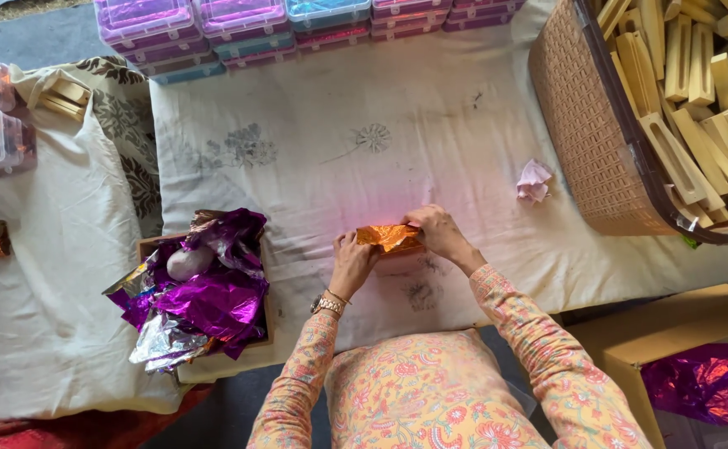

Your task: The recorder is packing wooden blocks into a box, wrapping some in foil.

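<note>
I see my left hand [352,264] and right hand [437,231] pinched tight on each end of the shiny orange block [389,239], which lies sideways between them on the white cloth [314,175].

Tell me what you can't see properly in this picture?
- What is inside the orange foil: head view, the foil and both hands, left hand and right hand, cover it.
- The basket of wooden pieces: cut off by the top and right edges.
- What fills the plastic boxes: too small and glary to tell.
- The box under the purple foil: foil hides its contents, apart from one pale rounded thing.
</note>
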